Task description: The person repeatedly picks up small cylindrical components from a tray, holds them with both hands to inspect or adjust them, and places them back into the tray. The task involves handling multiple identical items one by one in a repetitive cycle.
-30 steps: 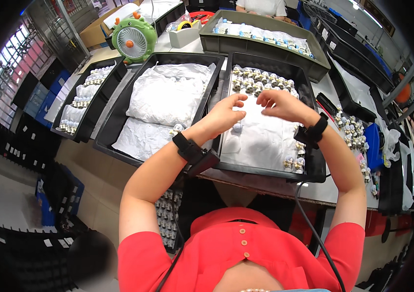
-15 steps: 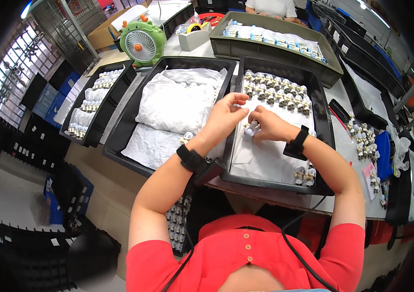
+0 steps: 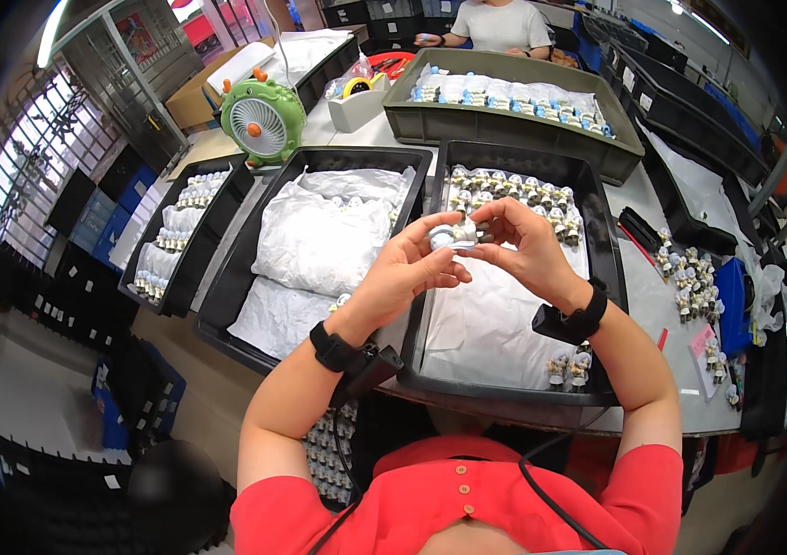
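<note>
A small white toy figurine point(image 3: 456, 237) lies sideways between my two hands, above the right black tray point(image 3: 504, 392). My left hand point(image 3: 412, 264) is closed on its pale blue-white end, and my right hand point(image 3: 525, 245) pinches the other end. Fingers cover parts of it. Beneath, white paper point(image 3: 486, 324) lines the tray. Rows of similar figurines point(image 3: 514, 185) stand at the tray's far end, and a few more figurines point(image 3: 569, 368) sit in its near right corner.
Left of it, another black tray point(image 3: 213, 314) holds paper-covered figurines. Beyond stand a green fan point(image 3: 264, 120), a tape dispenser point(image 3: 358, 108) and an olive crate point(image 3: 514, 125) of figurines. Loose figurines point(image 3: 689, 277) lie at right beside a blue box point(image 3: 734, 305). Across the table sits a person point(image 3: 502, 26).
My right hand has lifted the figurine from near the tray's paper, and my left hand has come to hold it too. The view has tilted up slightly.
</note>
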The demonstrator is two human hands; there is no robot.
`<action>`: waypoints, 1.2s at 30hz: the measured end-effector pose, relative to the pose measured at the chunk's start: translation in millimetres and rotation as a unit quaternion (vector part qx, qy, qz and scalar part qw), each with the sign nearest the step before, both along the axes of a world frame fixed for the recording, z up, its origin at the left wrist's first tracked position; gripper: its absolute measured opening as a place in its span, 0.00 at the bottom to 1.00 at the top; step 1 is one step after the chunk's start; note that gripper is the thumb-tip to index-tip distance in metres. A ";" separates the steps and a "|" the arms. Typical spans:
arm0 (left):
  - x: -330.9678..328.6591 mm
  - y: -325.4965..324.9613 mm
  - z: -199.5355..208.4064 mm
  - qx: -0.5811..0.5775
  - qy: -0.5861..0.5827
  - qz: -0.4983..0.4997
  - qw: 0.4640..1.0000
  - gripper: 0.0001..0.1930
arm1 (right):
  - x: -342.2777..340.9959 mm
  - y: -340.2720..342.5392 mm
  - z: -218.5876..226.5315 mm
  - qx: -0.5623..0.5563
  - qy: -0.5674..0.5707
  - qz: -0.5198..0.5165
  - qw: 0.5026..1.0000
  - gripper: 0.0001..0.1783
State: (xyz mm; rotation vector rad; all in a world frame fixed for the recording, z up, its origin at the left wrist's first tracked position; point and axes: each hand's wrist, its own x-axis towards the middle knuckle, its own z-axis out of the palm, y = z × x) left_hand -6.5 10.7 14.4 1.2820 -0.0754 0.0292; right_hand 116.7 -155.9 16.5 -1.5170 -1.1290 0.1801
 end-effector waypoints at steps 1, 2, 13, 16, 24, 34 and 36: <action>0.9 1.7 -0.8 -0.019 -0.002 -0.009 1.000 0.24 | 0.0 0.1 -0.7 0.007 -0.001 0.001 1.000 0.18; 0.9 3.1 -2.0 -0.032 -0.008 -0.018 0.999 0.24 | -2.7 -1.4 2.0 0.006 0.008 0.008 1.000 0.18; 1.5 6.8 -1.2 -0.080 -0.022 -0.040 0.996 0.23 | -3.0 -5.8 2.2 0.048 0.022 0.030 0.998 0.17; 1.0 3.8 3.0 -0.084 -0.024 -0.027 0.996 0.24 | -3.9 -5.7 -0.4 0.054 0.017 0.018 0.998 0.17; 2.5 3.7 -3.7 -0.085 -0.064 0.064 0.992 0.23 | -6.6 -3.3 -6.7 0.060 0.095 0.045 0.993 0.17; 0.8 1.9 -0.7 -0.059 -0.064 0.098 0.991 0.20 | -16.0 1.6 -11.2 0.080 0.070 0.036 0.994 0.19; 0.3 1.1 1.1 -0.055 -0.063 0.099 0.992 0.20 | -13.1 0.8 -12.5 0.081 0.112 0.051 0.989 0.18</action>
